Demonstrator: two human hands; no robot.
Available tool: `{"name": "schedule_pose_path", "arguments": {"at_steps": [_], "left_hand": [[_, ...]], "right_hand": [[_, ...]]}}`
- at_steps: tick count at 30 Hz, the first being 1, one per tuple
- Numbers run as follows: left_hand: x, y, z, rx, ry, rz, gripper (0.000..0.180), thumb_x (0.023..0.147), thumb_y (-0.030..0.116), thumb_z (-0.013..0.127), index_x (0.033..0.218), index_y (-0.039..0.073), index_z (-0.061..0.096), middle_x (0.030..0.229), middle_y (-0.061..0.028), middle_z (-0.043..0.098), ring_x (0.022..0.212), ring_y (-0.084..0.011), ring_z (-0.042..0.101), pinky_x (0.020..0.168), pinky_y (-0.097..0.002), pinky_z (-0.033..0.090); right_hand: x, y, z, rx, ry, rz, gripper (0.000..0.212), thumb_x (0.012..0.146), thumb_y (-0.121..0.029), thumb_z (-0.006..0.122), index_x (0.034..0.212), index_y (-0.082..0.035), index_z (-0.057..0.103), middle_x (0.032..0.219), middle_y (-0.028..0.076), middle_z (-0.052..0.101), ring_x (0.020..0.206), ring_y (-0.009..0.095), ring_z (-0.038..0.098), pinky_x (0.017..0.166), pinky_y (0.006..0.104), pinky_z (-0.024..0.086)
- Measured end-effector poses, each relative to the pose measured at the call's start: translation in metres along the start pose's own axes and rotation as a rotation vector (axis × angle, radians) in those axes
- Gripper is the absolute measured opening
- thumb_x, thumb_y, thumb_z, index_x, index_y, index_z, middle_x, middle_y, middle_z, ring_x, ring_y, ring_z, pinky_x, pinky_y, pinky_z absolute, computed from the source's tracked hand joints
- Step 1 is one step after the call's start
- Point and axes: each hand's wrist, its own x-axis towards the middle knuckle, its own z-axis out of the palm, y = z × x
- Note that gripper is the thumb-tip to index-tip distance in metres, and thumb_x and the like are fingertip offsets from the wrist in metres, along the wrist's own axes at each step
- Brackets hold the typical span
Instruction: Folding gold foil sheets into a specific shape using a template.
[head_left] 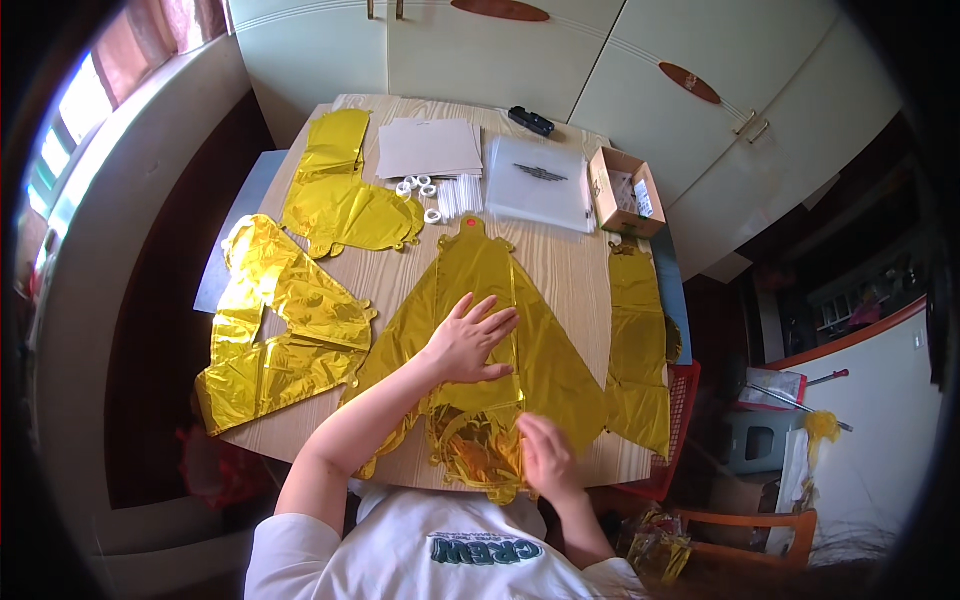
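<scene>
A flat gold foil balloon point(560, 340), shaped like a big A with a red dot at its top tab, lies on the table in front of me. My left hand point(470, 340) rests flat on its middle, fingers spread. At the near edge, a shinier part of the foil point(470, 440) is folded over and crumpled. My right hand point(550, 462) is beside that part's right edge, slightly blurred, with its fingers curled in and the fingertips at the foil. The exact grip is partly hidden.
More flat gold foil balloons lie at the left point(290, 350), far left point(350, 205) and right point(638, 340). Toward the back are grey-brown card sheets point(430, 148), white rolls point(432, 216), white tubes point(461, 196), clear plastic bags point(540, 195), a black object point(530, 121) and a cardboard box point(625, 192).
</scene>
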Motion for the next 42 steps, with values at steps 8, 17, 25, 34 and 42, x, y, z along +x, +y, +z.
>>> {"name": "schedule_pose_path", "arguments": {"at_steps": [8, 17, 25, 34, 42], "left_hand": [[0.001, 0.001, 0.0, 0.006, -0.008, -0.005, 0.088, 0.088, 0.069, 0.046, 0.151, 0.009, 0.036, 0.153, -0.0077, 0.04, 0.144, -0.0323, 0.031, 0.119, -0.0539, 0.019], [0.002, 0.003, -0.006, 0.027, -0.053, -0.023, 0.087, 0.089, 0.071, 0.041, 0.152, 0.011, 0.036, 0.155, -0.0056, 0.038, 0.146, -0.03, 0.028, 0.121, -0.0522, 0.015], [0.002, 0.003, -0.006, 0.031, -0.065, -0.023, 0.088, 0.089, 0.071, 0.04, 0.152, 0.01, 0.035, 0.155, -0.0053, 0.037, 0.147, -0.0294, 0.027, 0.121, -0.0523, 0.015], [0.002, 0.001, -0.003, 0.026, -0.059, -0.02, 0.088, 0.089, 0.072, 0.04, 0.152, 0.01, 0.035, 0.155, -0.0053, 0.037, 0.147, -0.0296, 0.027, 0.121, -0.0523, 0.015], [0.001, 0.0, 0.001, 0.024, -0.015, 0.001, 0.089, 0.087, 0.071, 0.044, 0.151, 0.009, 0.036, 0.154, -0.007, 0.039, 0.144, -0.0324, 0.03, 0.119, -0.0539, 0.018]], "right_hand": [[-0.016, 0.021, -0.012, -0.139, -0.278, 0.016, 0.049, 0.092, -0.021, 0.063, 0.138, -0.008, 0.053, 0.14, 0.01, 0.055, 0.134, 0.028, 0.048, 0.114, 0.0494, 0.032], [-0.008, 0.016, -0.004, -0.172, -0.311, -0.05, 0.053, 0.093, -0.03, 0.064, 0.141, -0.01, 0.051, 0.146, 0.007, 0.05, 0.138, 0.027, 0.043, 0.116, 0.0497, 0.029], [-0.008, 0.017, -0.002, -0.175, -0.342, -0.058, 0.055, 0.095, -0.037, 0.061, 0.141, -0.01, 0.052, 0.148, 0.007, 0.049, 0.14, 0.026, 0.041, 0.116, 0.0488, 0.028], [-0.006, 0.016, -0.002, -0.173, -0.371, -0.051, 0.055, 0.095, -0.042, 0.058, 0.14, -0.011, 0.053, 0.149, 0.008, 0.047, 0.14, 0.029, 0.04, 0.116, 0.0499, 0.028], [-0.005, 0.016, 0.0, -0.182, -0.396, -0.071, 0.055, 0.093, -0.044, 0.06, 0.139, -0.015, 0.054, 0.15, 0.009, 0.046, 0.14, 0.031, 0.039, 0.116, 0.0515, 0.028]]}}
